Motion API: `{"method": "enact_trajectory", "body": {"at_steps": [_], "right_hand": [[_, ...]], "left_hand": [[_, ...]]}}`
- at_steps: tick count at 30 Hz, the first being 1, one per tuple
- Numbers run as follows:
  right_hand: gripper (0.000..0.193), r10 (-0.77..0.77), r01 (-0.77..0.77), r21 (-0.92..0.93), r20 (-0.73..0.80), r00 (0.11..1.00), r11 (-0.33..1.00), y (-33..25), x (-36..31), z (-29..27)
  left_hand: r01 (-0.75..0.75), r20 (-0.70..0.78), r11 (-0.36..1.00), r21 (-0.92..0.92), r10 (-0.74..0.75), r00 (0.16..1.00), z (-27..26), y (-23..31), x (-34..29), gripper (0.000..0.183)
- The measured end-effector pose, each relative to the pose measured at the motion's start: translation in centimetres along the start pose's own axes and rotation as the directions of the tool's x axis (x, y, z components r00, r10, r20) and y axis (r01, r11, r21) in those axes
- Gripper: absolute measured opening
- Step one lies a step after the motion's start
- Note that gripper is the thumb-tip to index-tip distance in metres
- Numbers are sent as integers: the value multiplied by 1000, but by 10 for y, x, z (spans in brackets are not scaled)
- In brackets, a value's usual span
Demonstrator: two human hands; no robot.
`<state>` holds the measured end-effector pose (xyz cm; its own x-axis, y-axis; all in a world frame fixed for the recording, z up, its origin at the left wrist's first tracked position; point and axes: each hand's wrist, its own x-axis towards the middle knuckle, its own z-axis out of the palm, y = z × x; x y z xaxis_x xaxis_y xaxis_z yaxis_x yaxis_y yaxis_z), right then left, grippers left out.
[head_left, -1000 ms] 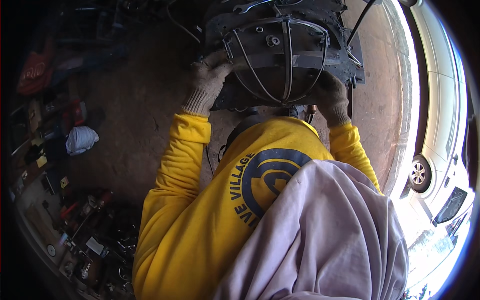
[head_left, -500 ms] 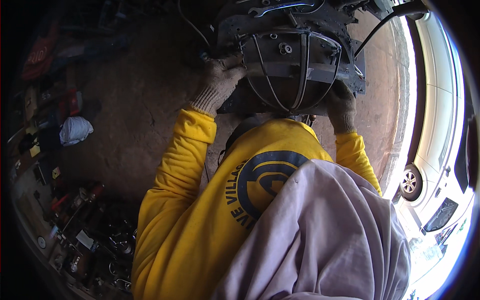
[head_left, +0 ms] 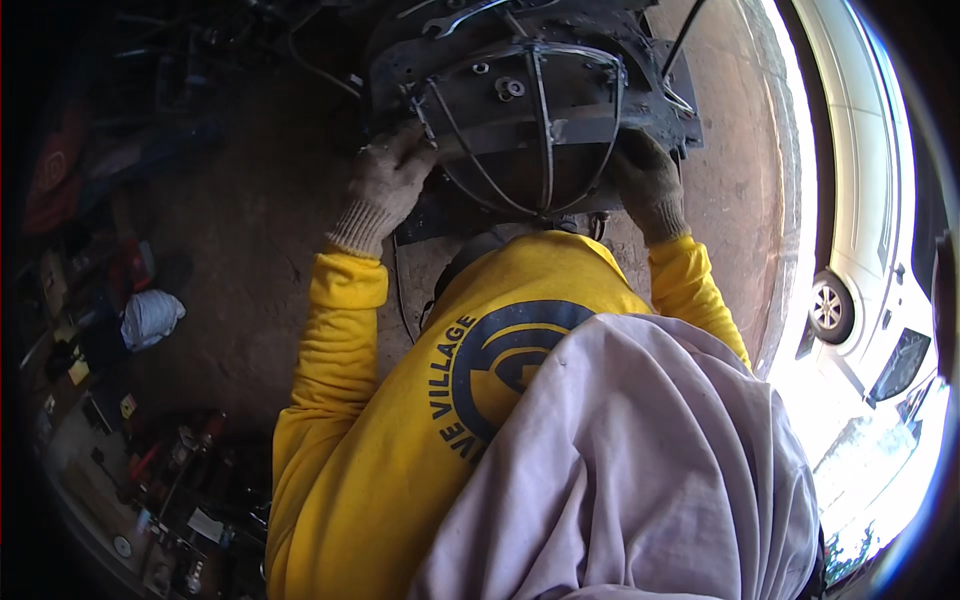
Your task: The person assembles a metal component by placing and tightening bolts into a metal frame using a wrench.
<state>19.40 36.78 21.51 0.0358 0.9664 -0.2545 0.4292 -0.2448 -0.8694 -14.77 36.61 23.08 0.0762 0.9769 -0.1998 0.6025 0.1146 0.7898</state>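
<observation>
A cage-like frame of bent metal rods [head_left: 546,130] rests against a dark, worn metal workpiece or stand [head_left: 590,122], its curved ribs meeting at the near side. My left hand [head_left: 385,182], in a grey-brown knit glove, closes on the frame's left corner with the fingertips. Over at the right side, my right hand [head_left: 650,188] wears a matching glove and is bent around the frame's outer rod; its fingertips are partly hidden in shadow. Behind the ribs lie a round washer or nut [head_left: 510,89] and a smaller nut [head_left: 480,68]. An open-ended wrench [head_left: 460,17] lies farther back.
A dark cable [head_left: 318,68] runs beside the stand at the left. Tools and metal parts [head_left: 200,490] clutter the lower left, with a pale cloth bundle [head_left: 152,320] above them. A light-coloured vehicle [head_left: 865,190] stands outside at the right. The floor [head_left: 250,270] is brown and stained.
The whole view has turned, so the frame, stand and both hands appear farther left. Both hands stay at the same sides of the rod frame.
</observation>
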Motion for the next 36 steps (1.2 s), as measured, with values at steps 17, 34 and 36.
{"method": "enact_trajectory", "body": {"at_steps": [17, 34, 36], "right_hand": [[43, -247, 199, -302, -129, 961, 932, -5, 27, -36], [55, -25, 23, -75, -21, 999, 997, -9, 36, -26], [52, 9, -9, -56, -6, 1000, 998, -11, 38, -29]], "left_hand": [[1, -186, 998, 64, 11, 982, 20, -39, -18, 63], [10, -213, 943, -332, -85, 973, 34, -74, -9, 49], [22, -207, 951, -307, -89, 974, 34, -70, -10, 50]]}}
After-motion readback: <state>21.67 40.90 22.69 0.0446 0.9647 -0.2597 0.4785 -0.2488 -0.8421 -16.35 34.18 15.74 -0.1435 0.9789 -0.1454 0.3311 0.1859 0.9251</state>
